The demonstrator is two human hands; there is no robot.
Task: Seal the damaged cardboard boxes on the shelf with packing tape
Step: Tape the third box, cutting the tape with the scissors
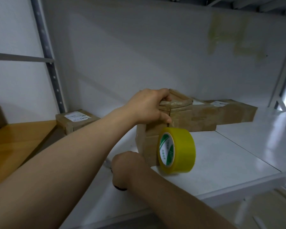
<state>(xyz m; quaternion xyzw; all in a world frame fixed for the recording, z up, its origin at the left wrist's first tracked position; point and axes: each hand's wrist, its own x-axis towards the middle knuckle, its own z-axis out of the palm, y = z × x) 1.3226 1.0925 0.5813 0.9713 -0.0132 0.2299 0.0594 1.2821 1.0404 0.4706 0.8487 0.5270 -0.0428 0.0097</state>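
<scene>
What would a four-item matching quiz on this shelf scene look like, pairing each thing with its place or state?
Things:
1. tape roll
2. left hand
3. small labelled box
4. long box

Descriptions:
A. back left, by the upright post
B. yellow, in front of the central box
C. back right of the white shelf
D. gripping the central box's top

Pairs: 1-B, 2-D, 3-A, 4-C.
</scene>
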